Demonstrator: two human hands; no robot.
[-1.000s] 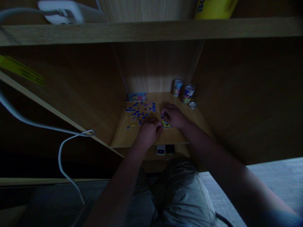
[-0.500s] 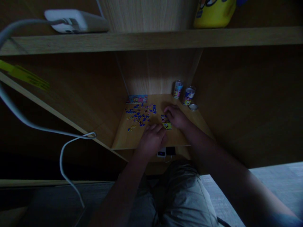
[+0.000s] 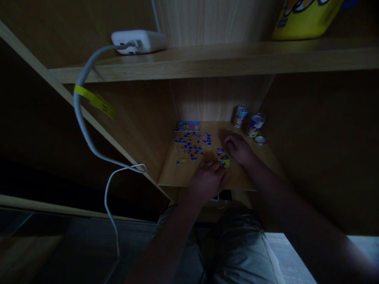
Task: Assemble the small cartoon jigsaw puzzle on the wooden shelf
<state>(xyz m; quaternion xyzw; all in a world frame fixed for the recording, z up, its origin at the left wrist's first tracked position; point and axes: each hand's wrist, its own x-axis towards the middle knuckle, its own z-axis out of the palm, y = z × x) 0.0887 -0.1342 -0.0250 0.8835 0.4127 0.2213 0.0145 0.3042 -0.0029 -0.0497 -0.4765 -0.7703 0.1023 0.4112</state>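
A small joined section of jigsaw puzzle (image 3: 224,161), yellow at its near end, lies on the wooden shelf between my hands. My left hand (image 3: 209,179) rests at its near left corner, knuckles up, fingers forward and the thumb apart. Just beyond the section's right side is my right hand (image 3: 240,150), its fingers curled towards the thumb. Whether a piece sits in that curl is hidden. Loose jigsaw pieces (image 3: 192,148), many blue, are scattered to the left. Behind them a colourful picture card (image 3: 188,126) lies by the back panel.
Two printed cans (image 3: 240,116) (image 3: 255,125) stand at the back right, with a round metal lid (image 3: 260,140) in front. An upper shelf (image 3: 207,67) overhangs, bearing a white adapter (image 3: 140,41) and a yellow container (image 3: 308,19). A white cable (image 3: 89,138) hangs at left.
The camera view has shifted, moving the scene right. My right hand has drawn slightly rightwards from the joined puzzle section. My left thumb now stands further out from its fingers.
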